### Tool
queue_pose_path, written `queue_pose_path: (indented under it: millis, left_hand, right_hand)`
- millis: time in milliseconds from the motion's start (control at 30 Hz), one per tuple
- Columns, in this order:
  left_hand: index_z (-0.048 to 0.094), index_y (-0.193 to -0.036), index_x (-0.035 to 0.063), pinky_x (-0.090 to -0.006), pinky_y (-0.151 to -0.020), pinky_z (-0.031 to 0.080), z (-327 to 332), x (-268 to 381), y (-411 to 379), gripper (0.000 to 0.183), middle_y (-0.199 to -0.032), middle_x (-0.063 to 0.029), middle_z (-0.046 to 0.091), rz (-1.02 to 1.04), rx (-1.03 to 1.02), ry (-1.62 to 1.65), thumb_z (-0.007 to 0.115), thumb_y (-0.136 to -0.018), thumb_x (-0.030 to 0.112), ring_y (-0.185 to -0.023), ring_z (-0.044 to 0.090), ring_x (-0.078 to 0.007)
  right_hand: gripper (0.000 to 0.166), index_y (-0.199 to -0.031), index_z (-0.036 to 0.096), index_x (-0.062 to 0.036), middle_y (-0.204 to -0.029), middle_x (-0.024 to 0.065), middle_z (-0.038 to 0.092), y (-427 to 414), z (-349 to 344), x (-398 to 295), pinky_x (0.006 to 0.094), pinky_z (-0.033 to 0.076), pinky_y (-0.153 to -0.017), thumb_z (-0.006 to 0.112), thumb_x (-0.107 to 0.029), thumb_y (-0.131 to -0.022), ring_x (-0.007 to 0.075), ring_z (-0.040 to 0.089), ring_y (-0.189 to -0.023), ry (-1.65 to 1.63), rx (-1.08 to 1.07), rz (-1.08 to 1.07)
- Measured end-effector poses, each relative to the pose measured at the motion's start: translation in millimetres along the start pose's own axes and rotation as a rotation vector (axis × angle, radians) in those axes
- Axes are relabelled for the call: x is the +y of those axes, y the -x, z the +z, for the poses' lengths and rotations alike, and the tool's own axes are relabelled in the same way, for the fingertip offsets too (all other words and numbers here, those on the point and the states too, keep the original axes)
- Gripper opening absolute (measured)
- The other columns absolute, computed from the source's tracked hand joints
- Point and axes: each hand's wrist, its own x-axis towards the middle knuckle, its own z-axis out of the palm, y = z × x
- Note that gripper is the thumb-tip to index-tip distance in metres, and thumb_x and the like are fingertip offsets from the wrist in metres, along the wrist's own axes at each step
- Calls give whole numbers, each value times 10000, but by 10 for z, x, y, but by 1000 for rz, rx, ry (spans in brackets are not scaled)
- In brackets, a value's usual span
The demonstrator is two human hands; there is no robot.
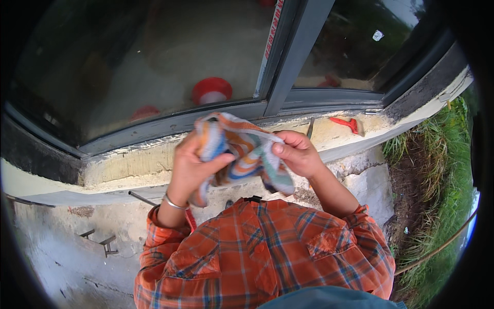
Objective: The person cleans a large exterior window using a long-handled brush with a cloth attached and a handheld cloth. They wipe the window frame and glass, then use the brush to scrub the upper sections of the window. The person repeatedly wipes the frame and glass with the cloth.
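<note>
Both hands hold a striped terry cloth [247, 150] in white, orange, blue and green, in front of my chest. My left hand [189, 164] grips its left part, with the thumb across the front. Between thumb and fingers, my right hand [297, 152] pinches the upper right edge. The lower folds of the cloth hang loose and look slightly blurred. Just beyond the cloth runs a pale, worn window sill [131, 164]. A dark-framed window pane [154, 69] rises above it.
On the sill's right part lie a red plastic-handled scraper-like tool [347, 124] and a thin dark metal strip [310, 128]. A small wooden bench or stool [96, 243] stands on the concrete floor [69, 270] at lower left. Grass [444, 154] and soil border the right side.
</note>
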Motion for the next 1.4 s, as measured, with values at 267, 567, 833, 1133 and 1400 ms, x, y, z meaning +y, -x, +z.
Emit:
queue_pose_path:
  millis: [267,567,833,1133,1400]
  left_hand:
    - [420,-1300,77,-389,-703,491,-17,228,-119,864,-1041,-155,542,43,52,-476,799,-589,389,-857,583,-350]
    - [80,-1432,56,-320,-908,429,542,211,-572,1070,-1176,-140,533,92,-321,48,795,-654,226,-1094,535,-219]
    - [216,-1408,49,-290,-942,396,743,2017,-2057,821,-1320,-115,314,744,32,453,685,-735,22,-1096,482,-193]
    - [147,-1417,18,-297,-1009,309,826,1380,-2076,810,-1345,-94,361,347,-330,533,637,-776,90,-1205,384,-168]
    - [458,-1235,-26,-277,-926,405,506,18,-455,486,-1149,-66,566,-509,-521,756,638,-804,106,-1050,532,-135]
  right_hand:
    - [198,-1032,591,-21,-950,8,599,-42,204,-23,243,423,-791,546,-171,-910,82,531,-882,-287,-3,-111]
    - [386,-1245,456,11,-1176,58,503,-658,134,-1626,273,382,-910,530,-130,-893,119,469,-1064,262,145,-853]
    - [487,-1097,566,-37,-1156,146,519,-1431,547,-4602,363,435,-863,645,-388,-768,320,510,-1067,1340,595,-2006]
    - [504,-1093,535,2,-1116,179,487,-1765,267,-4168,382,387,-888,629,-384,-783,351,464,-1077,1551,762,-1863]
    - [433,-1093,525,1,-1138,245,420,-1228,-537,-1281,461,384,-864,652,-241,-757,434,420,-1088,1712,619,-1255]
